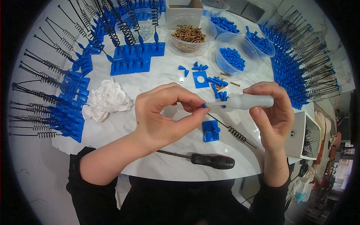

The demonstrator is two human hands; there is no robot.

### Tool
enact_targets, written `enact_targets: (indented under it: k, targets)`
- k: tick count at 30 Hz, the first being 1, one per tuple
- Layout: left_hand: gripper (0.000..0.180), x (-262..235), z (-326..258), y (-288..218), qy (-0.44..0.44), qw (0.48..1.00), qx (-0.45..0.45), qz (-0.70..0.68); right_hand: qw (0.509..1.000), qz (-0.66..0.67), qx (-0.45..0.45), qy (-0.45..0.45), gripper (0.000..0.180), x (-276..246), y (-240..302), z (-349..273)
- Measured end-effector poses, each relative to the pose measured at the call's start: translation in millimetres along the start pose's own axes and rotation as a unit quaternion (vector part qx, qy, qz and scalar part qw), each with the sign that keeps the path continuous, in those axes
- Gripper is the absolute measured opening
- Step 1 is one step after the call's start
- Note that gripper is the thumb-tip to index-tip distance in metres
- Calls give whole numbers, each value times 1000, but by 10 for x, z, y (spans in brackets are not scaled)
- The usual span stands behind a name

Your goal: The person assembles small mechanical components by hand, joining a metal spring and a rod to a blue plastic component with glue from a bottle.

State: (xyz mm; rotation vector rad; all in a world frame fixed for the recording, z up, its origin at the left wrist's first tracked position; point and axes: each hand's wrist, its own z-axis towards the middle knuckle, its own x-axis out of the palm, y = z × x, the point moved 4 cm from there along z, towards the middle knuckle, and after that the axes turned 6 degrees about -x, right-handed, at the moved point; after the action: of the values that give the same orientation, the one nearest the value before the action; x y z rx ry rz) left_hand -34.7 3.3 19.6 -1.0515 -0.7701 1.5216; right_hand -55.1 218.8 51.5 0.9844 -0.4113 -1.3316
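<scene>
White marble tabletop (165,165): bare strip below both hands, near edge close. Right hand (272,112) closed around translucent squeeze bottle (249,101), long axis horizontal, nozzle pointing left. Left hand (165,112) pinches small blue plastic piece (204,105) at nozzle tip. Black-handled screwdriver (210,160) lies below left-hand fingers.

crumpled white tissue (107,99) sits on the white marble table (165,75), left of centre. black-handled screwdriver (212,160) lies along the near edge. clear tub of brass screws (188,36) at the back, tubs of blue plastic pegs (232,58) beside it. rows of blue bases with black spring wires (303,71) fan out on both sides.
</scene>
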Motion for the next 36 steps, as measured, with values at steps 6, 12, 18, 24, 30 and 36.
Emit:
enact_targets:
  k: [6,12,18,24,30,36]
  targets:
    - [18,-3,4,-1,-4,1000,4,-1,1000,-15,-19,2,32,1,25,4]
    - [18,-6,3,5,-5,1000,6,-3,1000,-15,-17,2,32,10,27,1]
    - [17,-2,7,3,-3,1000,1,1,999,-20,-37,9,31,4,33,7]
    - [16,-3,7,8,-4,1000,2,3,999,-25,-36,9,31,-1,35,8]
    - [16,-2,3,8,-7,1000,-6,-5,998,-36,-37,19,31,0,47,10]
    - [16,2,0,17,-5,1000,-4,-4,998,-44,-40,20,32,0,47,8]
